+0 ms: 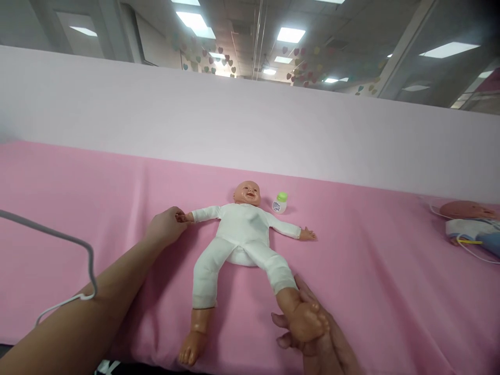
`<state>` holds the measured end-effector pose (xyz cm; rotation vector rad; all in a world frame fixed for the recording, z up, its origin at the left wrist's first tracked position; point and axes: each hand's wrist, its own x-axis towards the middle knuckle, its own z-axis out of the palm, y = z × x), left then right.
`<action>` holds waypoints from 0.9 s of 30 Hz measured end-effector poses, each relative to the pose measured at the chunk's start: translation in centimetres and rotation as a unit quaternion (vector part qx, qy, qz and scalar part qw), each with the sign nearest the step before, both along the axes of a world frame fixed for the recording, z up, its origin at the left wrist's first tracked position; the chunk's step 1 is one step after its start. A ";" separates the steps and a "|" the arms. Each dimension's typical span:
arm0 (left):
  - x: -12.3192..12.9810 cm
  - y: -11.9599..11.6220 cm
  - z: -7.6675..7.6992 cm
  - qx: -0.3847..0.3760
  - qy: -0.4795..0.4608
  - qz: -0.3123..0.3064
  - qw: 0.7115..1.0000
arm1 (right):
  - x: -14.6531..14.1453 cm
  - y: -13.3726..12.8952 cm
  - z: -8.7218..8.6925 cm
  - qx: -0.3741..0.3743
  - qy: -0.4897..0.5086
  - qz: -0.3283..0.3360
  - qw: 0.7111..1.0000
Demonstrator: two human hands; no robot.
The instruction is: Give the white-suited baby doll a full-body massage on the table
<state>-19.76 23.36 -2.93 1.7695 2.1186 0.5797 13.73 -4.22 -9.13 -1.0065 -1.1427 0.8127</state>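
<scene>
A baby doll (246, 226) in a white cloth suit lies on its back on a pink sheet (375, 312), arms and legs spread, head toward the wall. My left hand (166, 226) is closed on the doll's hand at the left, and its fingertips are partly hidden. From below and the right, my right hand (336, 333) cradles the doll's foot (307, 320) and ankle, fingers curled around the leg. The doll's other foot (193, 346) rests near the front edge. Beside the head stands a small clear bottle (279, 204) with a green cap.
Another doll (469, 209) with tubing lies at the far right. A grey cable (58, 234) crosses the left side, above my forearm. Behind the sheet rises a white wall (250, 125), with glass above it.
</scene>
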 end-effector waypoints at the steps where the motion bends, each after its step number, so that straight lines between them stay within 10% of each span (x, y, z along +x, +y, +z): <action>1: 0.0 0.0 -0.1 0.015 -0.023 0.002 1.000 | -0.3 0.1 0.3 -0.020 0.053 0.011 0.998; 5: -0.1 0.2 -1.1 0.062 -0.215 0.005 0.975 | -0.2 -0.1 1.4 -0.022 0.044 0.054 0.997; 12: 1.3 1.3 -0.7 0.031 -0.591 0.050 0.805 | 0.8 1.2 2.0 0.088 -0.155 0.048 0.983; 20: 8.6 -0.6 4.0 0.124 -0.459 -0.074 0.877 | 1.2 7.6 7.0 0.128 -0.360 -0.019 0.924; 27: 13.6 -2.3 2.8 0.200 -0.111 -0.287 0.930 | 0.8 13.8 8.0 0.082 -0.367 0.000 0.927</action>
